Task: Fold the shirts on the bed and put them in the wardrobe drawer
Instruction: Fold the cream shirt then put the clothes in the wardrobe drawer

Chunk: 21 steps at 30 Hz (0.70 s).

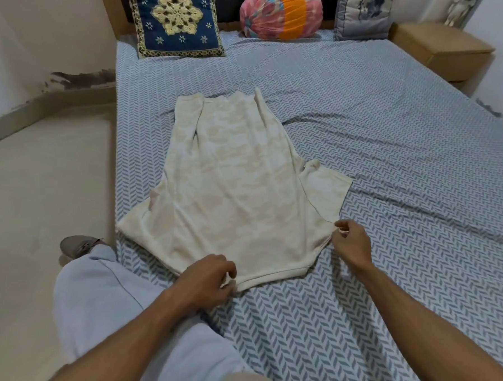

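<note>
While the cream shirt [232,188] lies spread flat on the bed [388,160], near its left edge, folding looks barely begun: one sleeve still juts out on the right and no fold shows across the body. Left hand [204,281] pinches the near edge of the shirt with curled fingers. Right hand [350,240] pinches the right corner by the sleeve seam, fingertips together. No other shirts in view. Wardrobe drawer not in view; contents unknown. Folding and stowing remain.
</note>
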Each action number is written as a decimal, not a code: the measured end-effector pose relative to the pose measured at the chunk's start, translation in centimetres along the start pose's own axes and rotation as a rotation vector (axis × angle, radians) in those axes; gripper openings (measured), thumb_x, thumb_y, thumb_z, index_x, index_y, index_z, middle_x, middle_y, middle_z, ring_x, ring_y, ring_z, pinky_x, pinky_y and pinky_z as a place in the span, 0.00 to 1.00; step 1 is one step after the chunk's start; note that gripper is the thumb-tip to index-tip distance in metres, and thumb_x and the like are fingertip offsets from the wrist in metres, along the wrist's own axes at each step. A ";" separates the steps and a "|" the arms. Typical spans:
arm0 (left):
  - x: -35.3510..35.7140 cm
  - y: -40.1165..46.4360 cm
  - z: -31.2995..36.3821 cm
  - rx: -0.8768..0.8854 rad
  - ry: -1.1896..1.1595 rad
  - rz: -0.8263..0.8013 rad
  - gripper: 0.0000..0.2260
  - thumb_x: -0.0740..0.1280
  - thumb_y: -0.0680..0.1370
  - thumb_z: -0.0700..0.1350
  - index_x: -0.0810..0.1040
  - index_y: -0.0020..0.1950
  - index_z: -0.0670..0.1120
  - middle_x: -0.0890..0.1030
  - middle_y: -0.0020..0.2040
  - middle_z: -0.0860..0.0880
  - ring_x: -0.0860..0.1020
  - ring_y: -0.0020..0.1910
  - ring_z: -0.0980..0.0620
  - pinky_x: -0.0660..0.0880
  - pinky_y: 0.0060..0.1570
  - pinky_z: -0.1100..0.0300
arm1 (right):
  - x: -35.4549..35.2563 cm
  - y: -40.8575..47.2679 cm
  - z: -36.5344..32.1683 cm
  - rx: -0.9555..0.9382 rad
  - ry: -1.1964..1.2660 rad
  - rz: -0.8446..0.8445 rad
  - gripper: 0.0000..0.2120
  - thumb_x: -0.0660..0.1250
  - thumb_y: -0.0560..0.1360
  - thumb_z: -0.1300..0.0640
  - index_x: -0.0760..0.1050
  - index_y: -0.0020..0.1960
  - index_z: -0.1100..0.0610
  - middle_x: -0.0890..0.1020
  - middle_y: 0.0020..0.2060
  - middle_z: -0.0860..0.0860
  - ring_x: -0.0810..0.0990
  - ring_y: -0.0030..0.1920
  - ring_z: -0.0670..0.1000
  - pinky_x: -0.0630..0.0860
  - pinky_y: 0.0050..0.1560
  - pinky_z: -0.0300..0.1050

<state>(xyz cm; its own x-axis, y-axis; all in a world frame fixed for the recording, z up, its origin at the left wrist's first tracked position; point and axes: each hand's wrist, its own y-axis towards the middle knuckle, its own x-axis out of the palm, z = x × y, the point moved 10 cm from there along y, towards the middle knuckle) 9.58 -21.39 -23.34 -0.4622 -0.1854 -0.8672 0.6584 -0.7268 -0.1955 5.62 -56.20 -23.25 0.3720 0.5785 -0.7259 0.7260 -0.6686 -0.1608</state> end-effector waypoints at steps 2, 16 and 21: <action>-0.2 1.4 1.1 0.009 -0.011 0.003 0.10 0.64 0.80 0.54 0.79 0.56 0.52 0.75 0.48 0.54 0.73 0.49 0.53 0.75 0.49 0.54 | -0.4 1.3 1.9 0.156 0.057 -0.029 0.14 0.69 0.79 0.56 0.75 0.63 0.57 0.78 0.51 0.53 0.77 0.49 0.54 0.77 0.54 0.54; 5.2 17.7 12.7 -0.087 -0.218 -0.127 0.13 0.74 0.72 0.49 0.78 0.52 0.45 0.80 0.47 0.46 0.77 0.46 0.46 0.71 0.42 0.54 | 1.0 8.2 5.0 0.211 0.196 -0.233 0.10 0.76 0.75 0.50 0.82 0.48 0.56 0.84 0.35 0.54 0.78 0.33 0.52 0.75 0.32 0.45; 6.5 19.4 11.3 -0.160 -0.287 -0.222 0.11 0.73 0.69 0.42 0.78 0.49 0.44 0.80 0.46 0.48 0.76 0.44 0.49 0.69 0.38 0.57 | 1.5 12.3 3.5 0.260 0.378 -0.190 0.12 0.76 0.75 0.53 0.81 0.53 0.60 0.83 0.39 0.54 0.79 0.36 0.51 0.74 0.36 0.45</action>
<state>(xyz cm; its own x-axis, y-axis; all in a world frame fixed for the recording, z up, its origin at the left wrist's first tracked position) 12.61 -44.16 -27.55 -0.7359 -0.2292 -0.6372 0.5976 -0.6622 -0.4520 13.06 -65.18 -28.63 0.4657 0.7984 -0.3817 0.6512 -0.6013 -0.4631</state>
